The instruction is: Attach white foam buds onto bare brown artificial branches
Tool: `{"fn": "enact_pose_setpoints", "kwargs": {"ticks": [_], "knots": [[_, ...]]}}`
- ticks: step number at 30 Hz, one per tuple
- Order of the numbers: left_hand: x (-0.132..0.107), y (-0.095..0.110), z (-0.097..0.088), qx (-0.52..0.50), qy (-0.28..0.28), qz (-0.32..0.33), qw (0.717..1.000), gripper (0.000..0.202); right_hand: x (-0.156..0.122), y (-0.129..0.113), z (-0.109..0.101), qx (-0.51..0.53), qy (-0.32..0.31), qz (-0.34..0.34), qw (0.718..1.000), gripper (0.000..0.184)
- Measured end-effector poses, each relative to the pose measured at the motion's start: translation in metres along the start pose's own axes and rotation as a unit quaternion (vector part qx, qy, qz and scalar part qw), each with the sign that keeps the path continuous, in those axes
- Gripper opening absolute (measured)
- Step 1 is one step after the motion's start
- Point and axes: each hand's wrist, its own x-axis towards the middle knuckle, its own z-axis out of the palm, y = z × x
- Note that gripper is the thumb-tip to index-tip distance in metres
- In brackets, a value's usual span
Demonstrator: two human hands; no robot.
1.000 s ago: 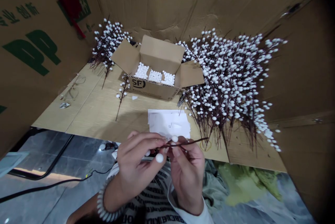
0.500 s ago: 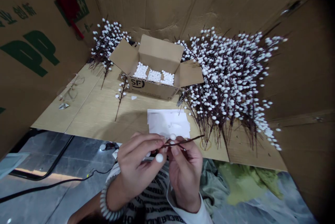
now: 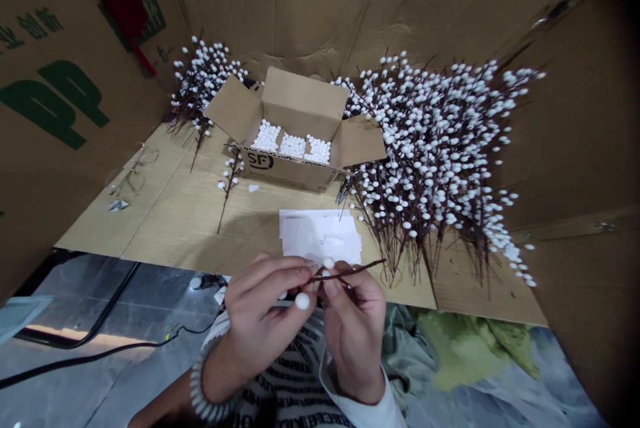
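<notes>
Both curled nearly shut, the left hand [image 3: 265,321] and right hand [image 3: 353,338] pinch an artificial pussy-willow stem [image 3: 345,273] lying almost level, its bare tip pointing out past the nearer right hand.

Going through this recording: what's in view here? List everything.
box: one, brown cardboard, open, at the back of the tabletop
foam balls: many, white, inside the box
large branch pile: many stems, dark with white buds, right of the box
small branch bunch: several stems, dark with white buds, left of the box
single sprig: one, dark with white buds, on the tabletop
papers: a few, white, in front of the box
glasses: one pair, thin-framed, left on the tabletop
tabletop: one, tan, under all these
cable: one, black, on the floor
stem: one, brown, white balls attached, held in both hands
left hand: pinching the stem, white beaded bracelet on the wrist
right hand: pinching the stem, white cuff at the wrist
</notes>
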Motion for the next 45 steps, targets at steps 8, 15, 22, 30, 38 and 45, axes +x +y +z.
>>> {"fn": "enact_pose_setpoints", "kwargs": {"ticks": [8,15,22,30,38,45], "knots": [[-0.001,-0.006,0.002,-0.091,-0.020,-0.161,0.983,0.010,0.004,0.003,-0.016,-0.130,-0.015,-0.062,0.989,0.011],[-0.003,-0.013,-0.001,-0.262,0.000,-0.378,0.888,0.013,0.061,-0.048,-0.008,-0.269,0.017,-0.267,0.925,0.010],[-0.003,-0.021,-0.004,-0.360,0.024,-0.386,0.849,0.024,0.182,-0.075,0.053,-0.555,-0.172,-0.346,0.737,0.009],[-0.005,-0.025,-0.014,-0.311,0.020,-0.383,0.870,0.026,0.258,0.007,0.088,-0.802,-0.397,-0.125,0.428,0.025],[-0.007,-0.038,-0.031,-0.272,0.052,-0.332,0.902,0.018,0.266,0.038,0.084,-0.826,-0.426,-0.099,0.356,0.030],[0.003,-0.030,-0.036,-0.338,0.000,-0.358,0.870,0.024,0.273,0.040,0.079,-0.818,-0.400,-0.121,0.394,0.029]]}}
